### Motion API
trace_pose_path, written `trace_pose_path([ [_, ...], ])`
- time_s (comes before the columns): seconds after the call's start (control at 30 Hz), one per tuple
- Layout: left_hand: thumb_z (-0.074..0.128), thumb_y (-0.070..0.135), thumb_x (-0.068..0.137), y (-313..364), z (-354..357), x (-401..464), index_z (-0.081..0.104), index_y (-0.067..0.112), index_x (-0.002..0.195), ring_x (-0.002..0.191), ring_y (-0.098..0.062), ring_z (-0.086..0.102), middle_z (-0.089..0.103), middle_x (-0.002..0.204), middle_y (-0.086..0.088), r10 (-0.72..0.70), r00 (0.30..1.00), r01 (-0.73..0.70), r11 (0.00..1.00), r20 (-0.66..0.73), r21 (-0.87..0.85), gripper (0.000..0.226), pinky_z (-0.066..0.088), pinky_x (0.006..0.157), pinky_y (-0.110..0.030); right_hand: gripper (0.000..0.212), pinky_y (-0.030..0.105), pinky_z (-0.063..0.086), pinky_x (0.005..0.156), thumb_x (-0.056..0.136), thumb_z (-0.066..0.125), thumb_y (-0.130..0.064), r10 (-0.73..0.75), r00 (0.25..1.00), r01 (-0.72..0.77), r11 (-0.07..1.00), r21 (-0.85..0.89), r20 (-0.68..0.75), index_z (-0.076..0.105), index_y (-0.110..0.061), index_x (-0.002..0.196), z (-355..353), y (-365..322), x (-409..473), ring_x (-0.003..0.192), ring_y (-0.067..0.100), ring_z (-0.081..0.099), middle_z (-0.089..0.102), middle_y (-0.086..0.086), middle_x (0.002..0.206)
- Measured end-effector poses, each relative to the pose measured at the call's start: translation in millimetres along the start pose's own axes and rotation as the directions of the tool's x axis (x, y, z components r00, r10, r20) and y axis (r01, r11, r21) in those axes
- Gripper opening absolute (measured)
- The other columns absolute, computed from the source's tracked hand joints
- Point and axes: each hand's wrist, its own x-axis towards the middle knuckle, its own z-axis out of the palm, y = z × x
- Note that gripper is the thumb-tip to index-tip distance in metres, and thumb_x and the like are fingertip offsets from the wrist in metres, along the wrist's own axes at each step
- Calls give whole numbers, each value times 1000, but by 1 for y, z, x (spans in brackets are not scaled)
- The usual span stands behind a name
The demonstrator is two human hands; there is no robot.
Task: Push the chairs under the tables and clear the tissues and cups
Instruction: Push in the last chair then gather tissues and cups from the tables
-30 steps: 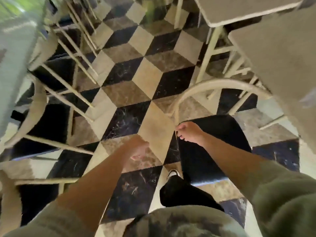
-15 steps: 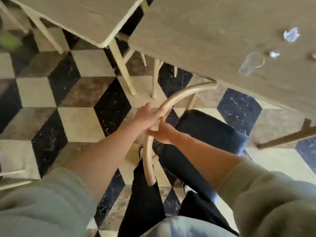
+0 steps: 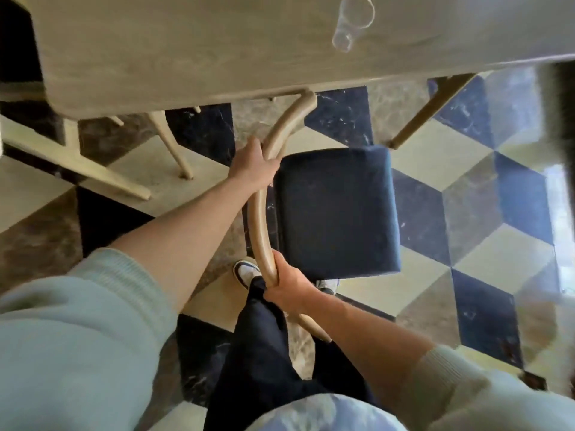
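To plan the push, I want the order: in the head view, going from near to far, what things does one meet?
Right hand → seat → left hand → table edge → cup.

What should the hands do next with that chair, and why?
Probably push the chair toward the table. The left hand and right hand both grip its curved wooden back, but the blue seat sits fully out in the open, with only the back's far end reaching the table edge. The cup on top can likely wait.
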Motion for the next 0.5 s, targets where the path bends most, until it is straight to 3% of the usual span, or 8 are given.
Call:
trace_pose_path([
  [0.13, 62, 29, 92, -3, -5, -9, 53, 13, 128, 85, -24, 63, 64, 116, -9, -9, 999, 9, 1000, 41, -1, 41, 47, 67, -32, 89, 33, 60, 71, 76, 73, -19, 18, 1000, -16, 998, 57, -19, 28, -48, 147, 1, 4, -4, 91, 19, 65, 64, -4, 108],
  [0.27, 64, 27, 90, -13, -5, -18, 51, 10, 125, 100, -32, 64, 63, 119, -13, -71, 996, 73, 997, 47, -37, 41, 55, 82, -41, 91, 19, 43, 62, 72, 72, -25, 26, 999, -24, 996, -89, 22, 25, -51, 146, -9, 16, -12, 87, 14, 61, 62, -8, 105],
  [0.37, 63, 27, 89, -20, -4, -23, 49, 8, 124, 96, -32, 64, 63, 119, -14, -115, 992, 117, 992, 44, -53, 42, 54, 79, -39, 85, 24, 45, 70, 67, 66, -34, 11, 1000, -6, 981, -193, 26, 28, -51, 141, -28, 25, -21, 83, 13, 59, 59, -13, 97],
  [0.43, 65, 27, 88, -24, -1, -25, 47, 10, 126, 90, -30, 63, 63, 117, -13, -152, 987, 155, 984, 43, -84, 46, 57, 77, -39, 82, 36, 50, 80, 68, 68, -27, 0, 999, 11, 956, -294, 36, 32, -50, 138, -49, 32, -25, 92, 18, 61, 61, -10, 102],
  [0.5, 68, 26, 86, -24, 3, -27, 45, 10, 127, 87, -30, 64, 63, 115, -13, -215, 976, 218, 966, 37, -139, 50, 61, 70, -40, 87, 37, 52, 83, 70, 74, -16, -13, 998, 35, 912, -409, 57, 35, -47, 141, -77, 41, -24, 97, 20, 62, 65, -5, 109],
])
